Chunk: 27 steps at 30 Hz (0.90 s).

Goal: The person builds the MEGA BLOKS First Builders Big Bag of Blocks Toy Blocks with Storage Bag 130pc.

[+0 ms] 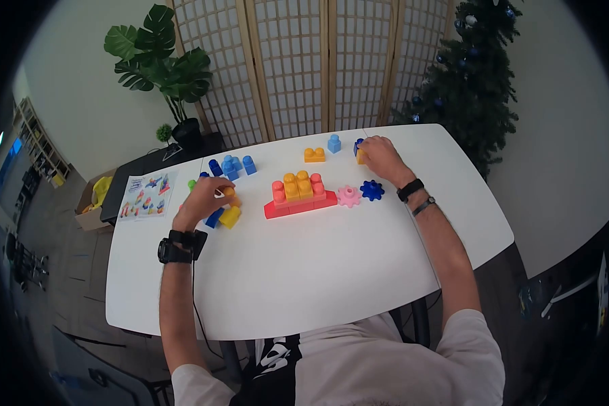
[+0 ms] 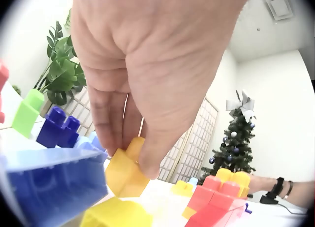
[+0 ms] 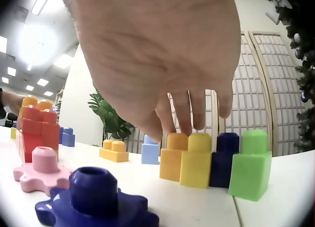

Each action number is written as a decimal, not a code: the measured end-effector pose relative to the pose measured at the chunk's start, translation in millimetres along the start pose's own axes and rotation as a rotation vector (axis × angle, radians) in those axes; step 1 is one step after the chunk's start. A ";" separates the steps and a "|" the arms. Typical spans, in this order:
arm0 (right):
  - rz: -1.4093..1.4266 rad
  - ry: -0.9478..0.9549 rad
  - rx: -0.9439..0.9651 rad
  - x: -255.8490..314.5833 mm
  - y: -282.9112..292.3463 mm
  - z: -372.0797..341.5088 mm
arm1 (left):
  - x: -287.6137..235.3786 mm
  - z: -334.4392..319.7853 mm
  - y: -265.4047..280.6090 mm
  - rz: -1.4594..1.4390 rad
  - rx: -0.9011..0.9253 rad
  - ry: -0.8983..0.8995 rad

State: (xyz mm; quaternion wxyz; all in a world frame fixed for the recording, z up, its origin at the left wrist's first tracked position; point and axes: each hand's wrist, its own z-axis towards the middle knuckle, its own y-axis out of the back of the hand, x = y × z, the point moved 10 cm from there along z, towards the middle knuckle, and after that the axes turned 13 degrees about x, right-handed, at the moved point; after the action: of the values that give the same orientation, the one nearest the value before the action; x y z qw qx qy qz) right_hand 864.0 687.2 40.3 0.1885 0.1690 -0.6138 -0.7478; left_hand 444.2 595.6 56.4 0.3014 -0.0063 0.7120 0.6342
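My left hand (image 1: 203,201) pinches an orange building block (image 2: 125,175) between thumb and fingertips at the table's left side. Close below it are a yellow block (image 2: 117,214) and a blue block (image 2: 59,187). My right hand (image 1: 384,161) hangs over the far right, fingers pointing down, nearly straight. Under it stand an orange block (image 3: 172,163), a yellow block (image 3: 197,165), a dark blue block (image 3: 224,163) and a green block (image 3: 250,170), side by side. Its fingertips are right at the orange block's top.
Mid-table sits a red build (image 1: 301,205) topped by orange blocks (image 1: 298,185). Beside it lie a pink gear (image 1: 349,196) and a dark blue gear (image 1: 372,190). Behind are an orange block (image 1: 314,155) and a light blue block (image 1: 334,143). A picture sheet (image 1: 145,196) lies at left.
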 end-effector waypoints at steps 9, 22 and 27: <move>0.120 0.059 -0.068 9.7 16.9 5.0 | -96.7 27.1 48.7 -0.288 -0.159 -0.312; 0.631 0.308 -0.031 88.0 92.0 5.2 | -90.1 65.0 -15.9 -0.262 0.056 -0.272; 0.612 0.396 0.029 128.3 65.9 15.1 | -92.7 62.5 -15.0 -0.272 0.038 -0.280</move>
State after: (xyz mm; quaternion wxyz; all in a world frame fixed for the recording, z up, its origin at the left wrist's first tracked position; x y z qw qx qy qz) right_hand 749.8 625.7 105.1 0.5166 0.1216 -0.5980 -0.6006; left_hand 552.3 614.8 82.6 0.4805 -0.0082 0.6676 0.5686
